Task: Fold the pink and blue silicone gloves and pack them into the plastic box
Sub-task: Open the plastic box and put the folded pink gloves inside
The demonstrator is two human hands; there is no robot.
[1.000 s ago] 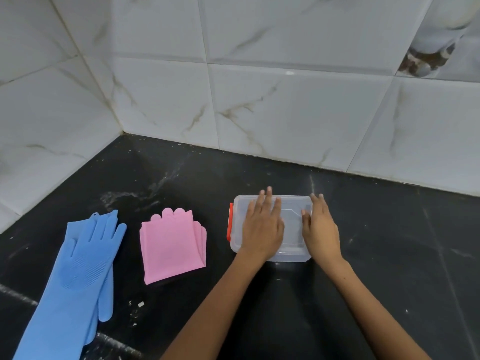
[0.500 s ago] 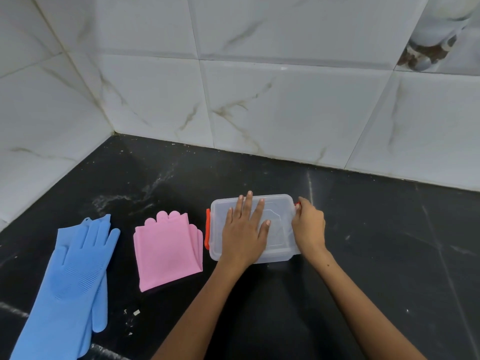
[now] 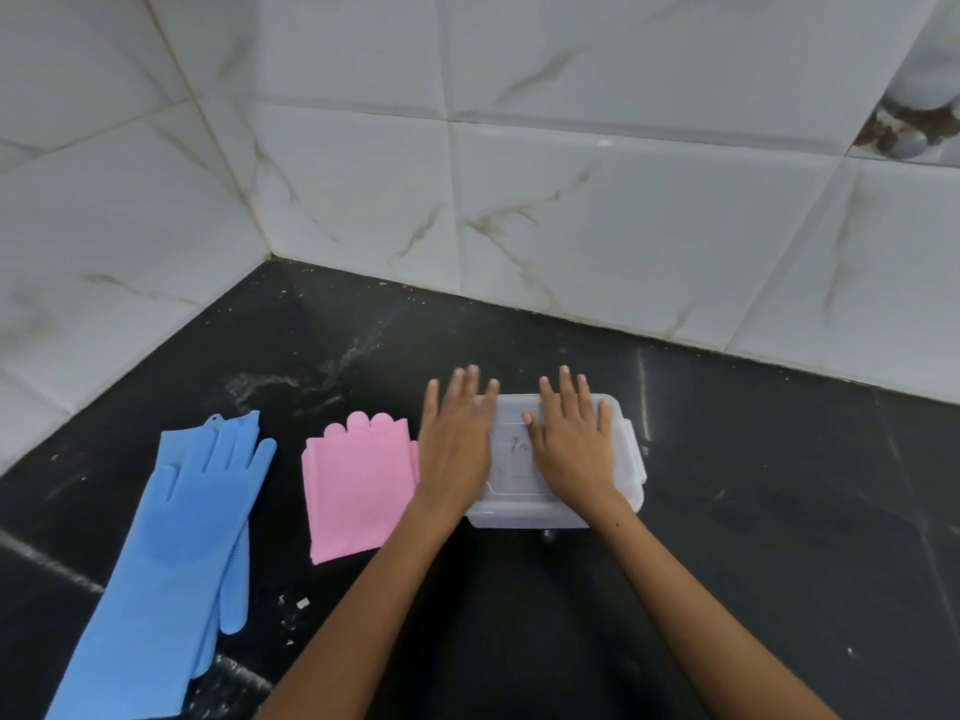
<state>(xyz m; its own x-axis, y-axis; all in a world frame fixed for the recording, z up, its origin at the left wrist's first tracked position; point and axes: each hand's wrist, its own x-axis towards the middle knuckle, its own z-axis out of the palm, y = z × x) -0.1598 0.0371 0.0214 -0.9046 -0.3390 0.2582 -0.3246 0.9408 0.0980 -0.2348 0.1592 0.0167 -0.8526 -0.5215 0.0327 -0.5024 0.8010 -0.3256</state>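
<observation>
Both hands lie flat, fingers straight and pointing toward the upper edge of the frame. The right hand [image 3: 571, 444] rests palm-down on the lid of the plastic box [image 3: 621, 459], fingers spread; the left hand [image 3: 454, 444], slightly blurred, covers the box's left end, its fingertips reaching past the far rim. Neither hand curls round anything. The box sits at centre frame on the black desk [image 3: 779, 511], lid on, a white latch showing at its right end. The folded pink gloves [image 3: 356, 491] lie just left of the box, partly under the left wrist; the unfolded blue gloves [image 3: 182, 537] stretch toward the lower left corner. Bare desk extends right of the box and back to the tiled wall [image 3: 597, 226]. Compared with half a second ago, the right hand has come off the box's right edge onto the lid, and the left hand has shifted leftward, hiding the orange latch
</observation>
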